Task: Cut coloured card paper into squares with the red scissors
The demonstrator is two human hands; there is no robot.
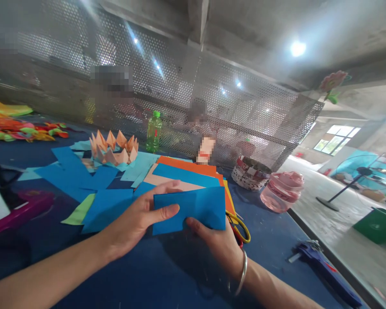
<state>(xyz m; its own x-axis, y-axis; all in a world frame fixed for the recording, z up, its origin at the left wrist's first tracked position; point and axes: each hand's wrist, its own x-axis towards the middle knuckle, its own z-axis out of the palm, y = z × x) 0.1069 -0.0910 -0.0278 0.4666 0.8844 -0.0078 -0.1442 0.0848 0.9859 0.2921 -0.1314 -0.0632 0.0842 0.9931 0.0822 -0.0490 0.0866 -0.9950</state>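
Observation:
A blue sheet of paper (199,206), which looks folded, is held up above the table between both hands. My left hand (148,210) pinches its left end, thumb on the near face and fingers behind. My right hand (217,240) grips the lower right part, its thumb on the near face and its other fingers hidden behind. Just beyond lies a stack of orange, blue and pale pink paper (186,171). Yellow-handled scissors (242,227) lie beside my right hand, partly covered. More blue sheets (106,210) and a light green piece (80,210) are to the left.
A peach folded-paper crown (114,150) stands behind the blue sheets, near a green bottle (153,133). To the right are a patterned basket (249,174), a pink jug (283,191) and a dark blue glue gun (328,270). A perforated metal screen (180,86) rises behind the table.

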